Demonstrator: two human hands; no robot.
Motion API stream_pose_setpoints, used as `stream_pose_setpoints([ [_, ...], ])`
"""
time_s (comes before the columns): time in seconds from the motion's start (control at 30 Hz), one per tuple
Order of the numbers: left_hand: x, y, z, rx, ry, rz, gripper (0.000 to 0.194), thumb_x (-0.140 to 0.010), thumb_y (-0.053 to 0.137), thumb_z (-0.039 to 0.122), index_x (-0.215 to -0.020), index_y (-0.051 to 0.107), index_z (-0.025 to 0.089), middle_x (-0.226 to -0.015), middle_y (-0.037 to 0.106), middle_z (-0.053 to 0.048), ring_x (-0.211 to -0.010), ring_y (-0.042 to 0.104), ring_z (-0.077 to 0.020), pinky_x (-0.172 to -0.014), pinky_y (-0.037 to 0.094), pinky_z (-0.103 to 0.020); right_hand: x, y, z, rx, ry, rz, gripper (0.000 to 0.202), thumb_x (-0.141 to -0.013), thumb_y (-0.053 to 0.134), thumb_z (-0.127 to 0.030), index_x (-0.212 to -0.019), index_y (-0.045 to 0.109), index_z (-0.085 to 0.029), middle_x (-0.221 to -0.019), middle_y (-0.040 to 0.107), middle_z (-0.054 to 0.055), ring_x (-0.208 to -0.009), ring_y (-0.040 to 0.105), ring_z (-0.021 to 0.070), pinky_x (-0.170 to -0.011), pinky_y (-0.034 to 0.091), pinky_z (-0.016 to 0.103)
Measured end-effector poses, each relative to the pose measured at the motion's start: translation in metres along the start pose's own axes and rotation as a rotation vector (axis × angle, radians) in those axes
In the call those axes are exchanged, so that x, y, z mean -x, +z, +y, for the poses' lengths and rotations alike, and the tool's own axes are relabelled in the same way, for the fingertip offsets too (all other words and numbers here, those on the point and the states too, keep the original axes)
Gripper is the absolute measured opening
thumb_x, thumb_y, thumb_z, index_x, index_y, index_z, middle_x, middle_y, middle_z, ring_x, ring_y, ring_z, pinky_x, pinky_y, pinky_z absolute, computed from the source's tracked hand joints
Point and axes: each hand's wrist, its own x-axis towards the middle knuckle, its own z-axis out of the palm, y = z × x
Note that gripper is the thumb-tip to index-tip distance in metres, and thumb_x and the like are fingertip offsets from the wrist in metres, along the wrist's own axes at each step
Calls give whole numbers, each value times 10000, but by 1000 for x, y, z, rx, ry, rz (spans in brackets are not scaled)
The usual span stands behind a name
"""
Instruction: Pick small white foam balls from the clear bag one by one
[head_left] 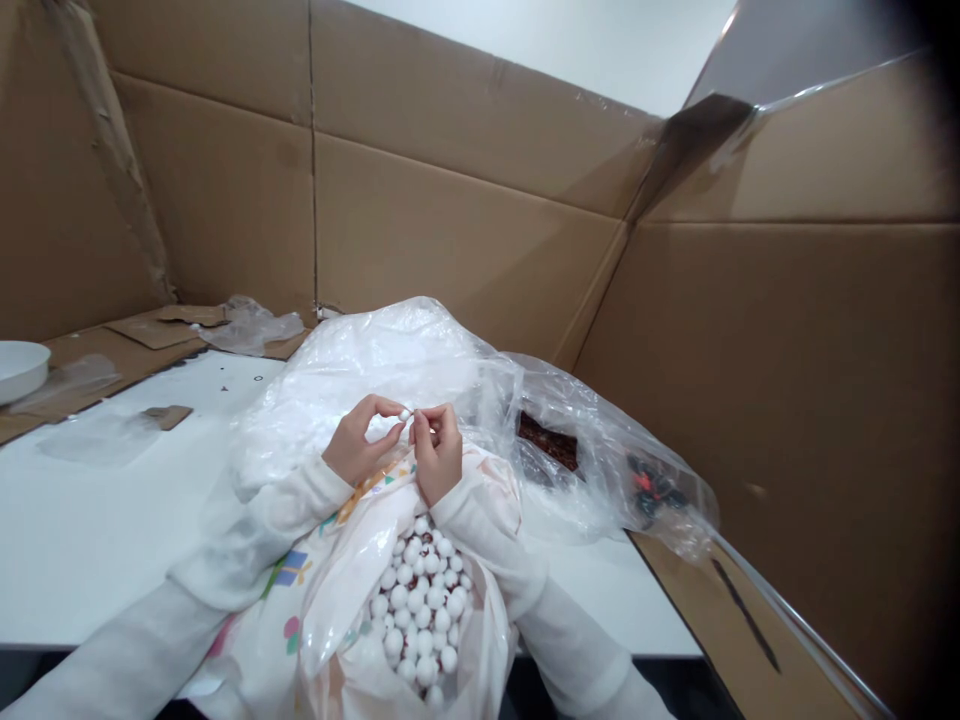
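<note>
Between the thumb and forefinger of my left hand (pixel 361 440) is a small white ball (pixel 405 414). My right hand (pixel 439 452) is closed in a pinch right beside the ball; whatever its fingertips grip is too small to make out. Below both hands, an opened white plastic bag (pixel 341 600) with colourful prints holds many white balls (pixel 420 600), with dark red bits showing among them. Behind the hands lies a large clear plastic bag (pixel 390 350) filled with something white.
Cardboard walls (pixel 465 190) enclose the white table (pixel 97 540). Clear plastic at right covers a dark brown piece (pixel 549 442) and a black-and-red bundle (pixel 652 490). At left are a white bowl (pixel 21 370), thin plastic bags (pixel 251 325) and cardboard scraps (pixel 169 415).
</note>
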Motion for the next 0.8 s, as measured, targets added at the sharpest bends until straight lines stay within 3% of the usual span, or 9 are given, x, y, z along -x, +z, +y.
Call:
stream_pose_setpoints([
  [0.23,1,0,-1,2,68,-4,107,-748,542,129,-842,513,171,-824,585,-38,-789,579,-154,-715,473,-285,2,-4,-2,206,-104,-31,80,-833,423,-247,-779,441,-191,-650,497,-23,-530,489,91,-469,385,202],
  [0.8,0,-1,-3,-50,135,-29,29,-798,531,166,-816,509,172,-774,554,-27,-744,552,-142,-666,461,-267,0,-5,5,274,-104,-56,80,-835,407,-254,-779,421,-198,-655,475,-21,-559,499,111,-511,395,231],
])
